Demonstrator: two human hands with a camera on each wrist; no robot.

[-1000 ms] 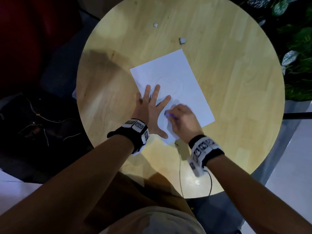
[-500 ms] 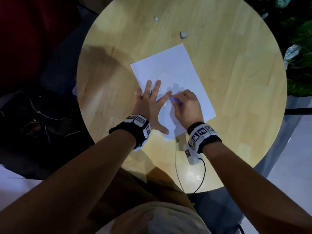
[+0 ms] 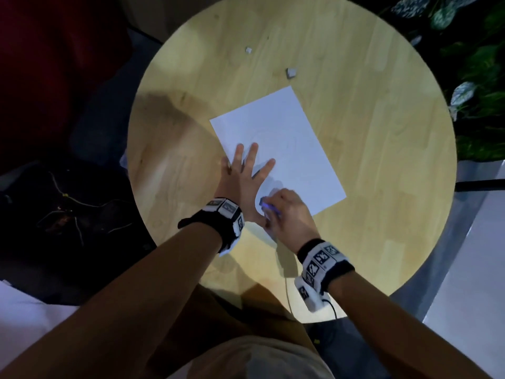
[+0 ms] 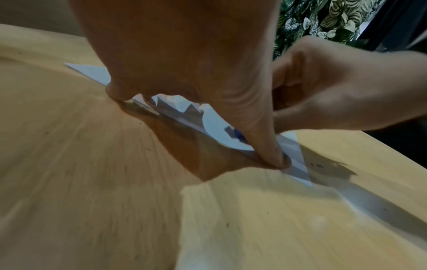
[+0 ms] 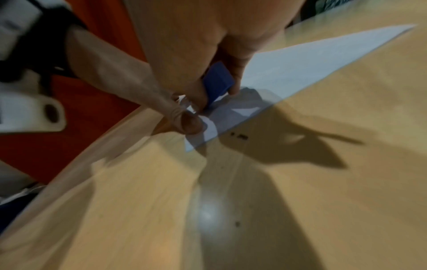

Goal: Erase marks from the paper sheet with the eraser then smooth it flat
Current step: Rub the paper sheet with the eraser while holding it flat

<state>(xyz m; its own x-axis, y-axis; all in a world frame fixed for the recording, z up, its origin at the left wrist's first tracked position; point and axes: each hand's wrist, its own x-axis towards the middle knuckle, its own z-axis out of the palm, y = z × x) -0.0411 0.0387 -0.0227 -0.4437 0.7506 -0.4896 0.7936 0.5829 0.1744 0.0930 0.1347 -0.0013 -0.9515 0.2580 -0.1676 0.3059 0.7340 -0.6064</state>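
Note:
A white paper sheet (image 3: 287,143) lies at an angle on the round wooden table (image 3: 369,105), with faint pencil lines near its middle. My left hand (image 3: 243,176) presses flat on the sheet's left side, fingers straight and spread. My right hand (image 3: 284,212) pinches a blue eraser (image 3: 269,206) against the sheet's near corner, right beside the left thumb. In the right wrist view the eraser (image 5: 217,82) shows as a blue block between thumb and fingers, its tip down on the paper (image 5: 312,64). In the left wrist view the left thumb (image 4: 265,142) pins the paper (image 4: 215,126).
Two small grey scraps (image 3: 291,72) (image 3: 248,50) lie on the far part of the table. A thin cable (image 3: 287,291) hangs from the right wrist over the near table edge. Leafy plants (image 3: 478,64) stand right, a dark bag (image 3: 62,209) left.
My right hand has drawn the eraser back toward me, from the sheet's middle down to its near corner. The left hand stays flat on the paper.

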